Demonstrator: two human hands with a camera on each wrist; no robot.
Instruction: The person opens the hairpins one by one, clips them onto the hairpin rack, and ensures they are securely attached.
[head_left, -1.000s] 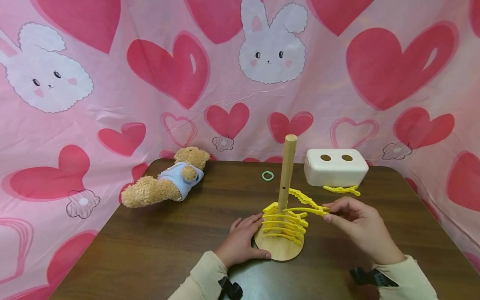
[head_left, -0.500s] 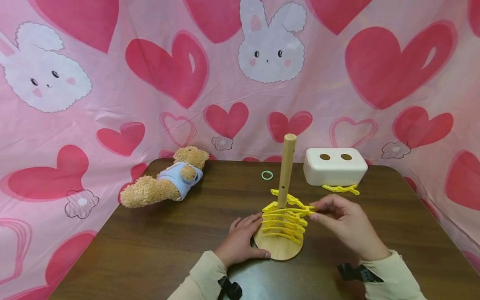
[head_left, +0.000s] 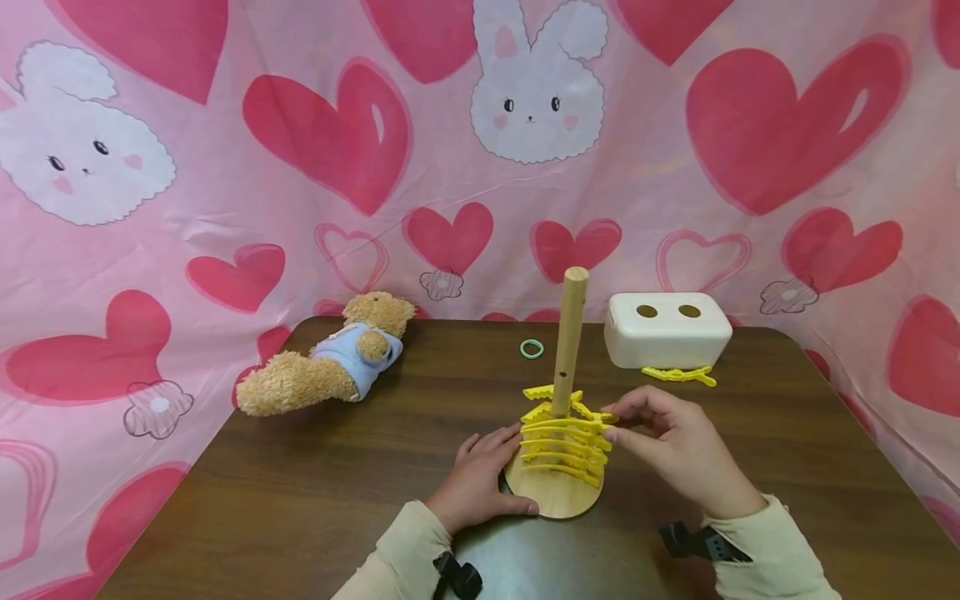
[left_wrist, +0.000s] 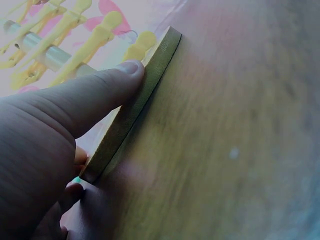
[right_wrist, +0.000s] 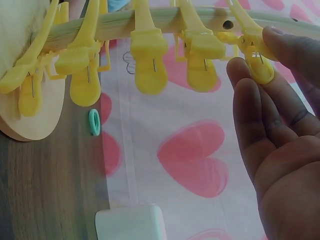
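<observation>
A wooden stand, with an upright round post [head_left: 572, 333] on a disc base [head_left: 557, 502], is between my hands. My left hand [head_left: 480, 483] grips the base at its left edge, the thumb [left_wrist: 107, 87] lying over the rim in the left wrist view. Several yellow hair clips [right_wrist: 150, 50] are clipped in a row up the lower post. With thumb and fingers, my right hand [head_left: 678, 446] pinches the tail of the topmost yellow hair clip [right_wrist: 252, 45]. Its long prongs straddle the post just below a small drilled hole [right_wrist: 228, 24].
Another yellow hair clip [head_left: 678, 376] lies before a white box [head_left: 667, 337] with two round holes at the back right. A small green ring [head_left: 532, 349] is behind the post. To the left, a teddy bear [head_left: 352, 362] in blue lies on the brown table [head_left: 337, 492].
My right hand has moved left with the hair clip, bringing its spread prongs from the post's right side to around the post. The left hand has stayed on the base.
</observation>
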